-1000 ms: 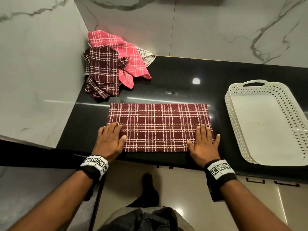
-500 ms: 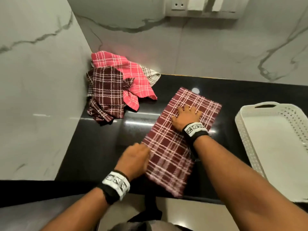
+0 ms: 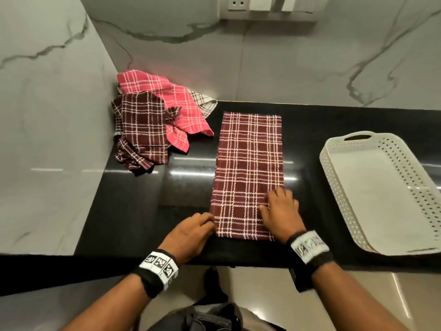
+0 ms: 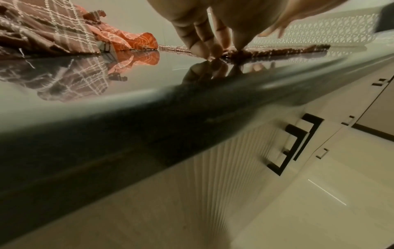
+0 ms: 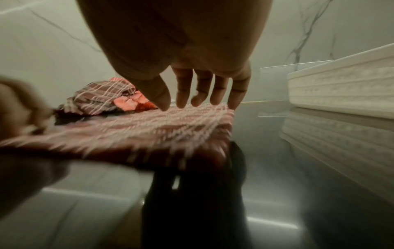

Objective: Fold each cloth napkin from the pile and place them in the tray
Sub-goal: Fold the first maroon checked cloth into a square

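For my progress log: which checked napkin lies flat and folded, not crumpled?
The long maroon napkin, spread left of the tray. The dark maroon napkin, pink napkin and white napkin lie crumpled in the corner.

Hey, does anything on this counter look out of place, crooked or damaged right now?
Nothing stands out. The maroon napkin lies flat and straight on the counter, the unfolded pile is crumpled in the corner as expected, and the white tray looks intact, with no spills or damage visible.
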The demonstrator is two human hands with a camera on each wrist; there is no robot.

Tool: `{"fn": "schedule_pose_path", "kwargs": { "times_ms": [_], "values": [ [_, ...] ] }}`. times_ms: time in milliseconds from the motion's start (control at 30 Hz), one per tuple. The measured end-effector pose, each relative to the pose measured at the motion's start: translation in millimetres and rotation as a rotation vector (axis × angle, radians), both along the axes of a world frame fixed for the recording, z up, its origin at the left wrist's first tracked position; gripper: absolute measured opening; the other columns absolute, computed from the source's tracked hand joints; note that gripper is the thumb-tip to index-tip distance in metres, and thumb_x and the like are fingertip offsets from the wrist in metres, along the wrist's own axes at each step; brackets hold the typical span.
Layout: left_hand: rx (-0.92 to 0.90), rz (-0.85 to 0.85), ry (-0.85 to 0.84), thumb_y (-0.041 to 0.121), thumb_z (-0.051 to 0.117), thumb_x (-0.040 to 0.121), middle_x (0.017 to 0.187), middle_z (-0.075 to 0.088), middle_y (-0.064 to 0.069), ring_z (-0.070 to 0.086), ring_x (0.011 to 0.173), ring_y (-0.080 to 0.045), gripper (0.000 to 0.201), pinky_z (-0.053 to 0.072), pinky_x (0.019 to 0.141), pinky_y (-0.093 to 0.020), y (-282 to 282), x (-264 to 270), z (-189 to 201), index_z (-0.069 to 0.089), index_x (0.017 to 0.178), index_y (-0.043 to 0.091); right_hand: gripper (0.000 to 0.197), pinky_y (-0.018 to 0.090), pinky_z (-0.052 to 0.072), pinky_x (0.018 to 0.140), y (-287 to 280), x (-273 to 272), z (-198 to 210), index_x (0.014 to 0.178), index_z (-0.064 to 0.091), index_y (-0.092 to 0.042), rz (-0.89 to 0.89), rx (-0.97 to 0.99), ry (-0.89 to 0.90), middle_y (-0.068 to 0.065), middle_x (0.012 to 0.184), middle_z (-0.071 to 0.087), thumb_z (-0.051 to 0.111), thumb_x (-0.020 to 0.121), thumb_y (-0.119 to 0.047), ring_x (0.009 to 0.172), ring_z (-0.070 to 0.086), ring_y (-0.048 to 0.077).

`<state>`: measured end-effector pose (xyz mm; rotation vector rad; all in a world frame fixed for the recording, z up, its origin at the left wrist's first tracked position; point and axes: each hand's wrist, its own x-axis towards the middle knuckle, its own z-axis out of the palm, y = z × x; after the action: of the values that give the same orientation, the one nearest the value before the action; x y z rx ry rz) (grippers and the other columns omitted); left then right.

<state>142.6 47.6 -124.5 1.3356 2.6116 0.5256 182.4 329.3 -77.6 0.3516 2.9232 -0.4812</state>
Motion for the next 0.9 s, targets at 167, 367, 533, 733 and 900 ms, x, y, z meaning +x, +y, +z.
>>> {"fn": "schedule_pose_path", "kwargs": {
  "times_ms": [167,367,533,733,900],
  "values": [
    [-0.058,0.036,0.089,0.049,0.051,0.092,0.13,0.059,-0.001,0.058,0.106,-0.022,0.046,0.054,0.086,-0.039,-5,29,-1,0.064,0.123,0.017,0.046,0.043,0.044,0.098,9,116,-31,0.12,0.054,-0.026,0.109,0.025,0.026,-0.002,0.127,0.051,0.063,0.085,-0.055,0.121,0.046,0.024],
    [-0.147,0.081,0.064,0.036,0.086,0.065,0.12,0.057,-0.002,0.054,0.1,-0.023,0.062,0.053,0.083,-0.036,0,70,8,0.055,0.116,0.017,0.067,0.046,0.05,0.088,21,155,-45,0.121,0.057,-0.02,0.221,0.043,0.135,0.001,0.121,0.058,0.09,0.062,-0.02,0.114,0.048,0.027],
    [-0.048,0.103,0.131,0.002,0.074,0.072,0.089,0.058,-0.003,0.05,0.074,-0.02,0.025,0.049,0.062,-0.035,10,102,18,0.058,0.089,0.014,0.026,0.035,0.044,0.069,17,165,-40,0.091,0.06,-0.02,0.231,0.085,0.188,-0.002,0.094,0.062,0.078,0.077,-0.008,0.087,0.053,0.022],
    [0.097,0.236,-0.192,0.012,0.07,0.086,0.099,0.067,0.009,0.063,0.088,-0.01,0.022,0.052,0.08,-0.029,-4,124,60,0.059,0.104,0.021,0.015,0.039,0.043,0.084,28,197,6,0.094,0.063,-0.026,0.189,-0.237,0.19,-0.015,0.094,0.059,0.069,0.088,-0.014,0.099,0.053,0.013],
    [0.095,0.253,-0.543,0.01,0.071,0.089,0.097,0.073,0.018,0.067,0.094,0.004,0.025,0.05,0.084,-0.011,-15,108,114,0.073,0.105,0.029,0.018,0.024,0.056,0.079,44,183,73,0.101,0.076,-0.017,0.143,-0.807,-0.017,-0.002,0.091,0.075,0.068,0.091,-0.005,0.081,0.069,0.011]
  ]
}}
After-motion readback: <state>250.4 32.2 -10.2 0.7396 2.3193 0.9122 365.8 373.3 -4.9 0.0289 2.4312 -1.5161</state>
